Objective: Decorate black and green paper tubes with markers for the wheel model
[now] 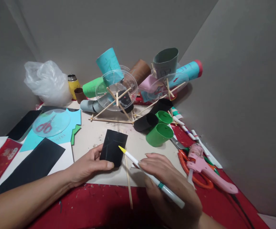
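My left hand (90,163) grips a black paper piece (114,148) by its lower left edge, thumb in front; faint lines cross its surface. I cannot tell whether it is a flat card or a tube. In my right hand (171,181) is a white marker (149,176) with a yellow tip, which points at the black paper and appears to touch or nearly touch it. A small white end, perhaps a cap, shows beside the right fingers. Below the black paper lies a thin wooden stick (129,187).
Behind stands a wooden-stick frame (111,121) with clear plastic discs (116,89) and coloured paper tubes. Green tubes (159,135) stand on the right, near a pink glue gun (204,171) and orange-handled scissors (184,163). Left are black paper (30,167), a phone (23,125) and a plastic bag (48,82).
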`<action>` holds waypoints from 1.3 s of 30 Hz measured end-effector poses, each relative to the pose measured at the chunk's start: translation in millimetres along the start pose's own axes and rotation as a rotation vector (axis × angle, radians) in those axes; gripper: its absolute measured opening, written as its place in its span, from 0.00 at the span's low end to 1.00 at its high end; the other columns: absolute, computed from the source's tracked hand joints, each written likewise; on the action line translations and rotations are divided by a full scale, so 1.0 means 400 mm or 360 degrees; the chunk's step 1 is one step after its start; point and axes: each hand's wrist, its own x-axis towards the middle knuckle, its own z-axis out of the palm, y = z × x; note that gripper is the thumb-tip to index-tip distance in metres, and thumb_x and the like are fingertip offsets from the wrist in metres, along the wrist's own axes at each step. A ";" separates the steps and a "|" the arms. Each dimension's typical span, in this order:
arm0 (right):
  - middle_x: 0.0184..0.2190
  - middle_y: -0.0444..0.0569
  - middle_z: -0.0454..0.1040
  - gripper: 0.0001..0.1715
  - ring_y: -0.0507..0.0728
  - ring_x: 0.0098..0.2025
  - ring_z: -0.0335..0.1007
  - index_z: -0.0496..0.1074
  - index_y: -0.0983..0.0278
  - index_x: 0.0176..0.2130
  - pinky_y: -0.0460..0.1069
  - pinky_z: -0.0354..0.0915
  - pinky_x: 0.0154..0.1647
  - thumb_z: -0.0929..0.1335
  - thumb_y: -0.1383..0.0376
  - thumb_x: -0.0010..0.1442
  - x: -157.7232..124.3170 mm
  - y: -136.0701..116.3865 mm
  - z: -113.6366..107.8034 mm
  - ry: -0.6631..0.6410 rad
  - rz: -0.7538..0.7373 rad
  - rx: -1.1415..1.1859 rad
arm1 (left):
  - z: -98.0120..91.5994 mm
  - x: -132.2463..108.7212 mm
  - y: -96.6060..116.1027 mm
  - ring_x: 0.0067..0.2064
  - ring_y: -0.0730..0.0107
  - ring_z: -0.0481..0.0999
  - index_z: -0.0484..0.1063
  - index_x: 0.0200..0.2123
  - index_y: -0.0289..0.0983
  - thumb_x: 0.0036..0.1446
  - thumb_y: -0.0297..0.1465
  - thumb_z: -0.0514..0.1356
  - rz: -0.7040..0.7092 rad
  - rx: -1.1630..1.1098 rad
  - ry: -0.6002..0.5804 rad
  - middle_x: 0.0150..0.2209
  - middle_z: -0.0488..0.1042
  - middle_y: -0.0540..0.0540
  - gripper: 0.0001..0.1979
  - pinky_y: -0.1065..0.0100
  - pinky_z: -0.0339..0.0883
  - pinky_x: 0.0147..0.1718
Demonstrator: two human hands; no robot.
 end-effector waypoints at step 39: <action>0.33 0.47 0.82 0.18 0.58 0.34 0.81 0.73 0.61 0.48 0.56 0.75 0.42 0.67 0.77 0.61 0.004 -0.007 0.008 0.0090 0.0164 -0.0227 | 0.001 0.001 0.002 0.55 0.53 0.74 0.75 0.56 0.36 0.48 0.35 0.74 0.0029 0.0045 0.0005 0.55 0.77 0.39 0.31 0.58 0.62 0.56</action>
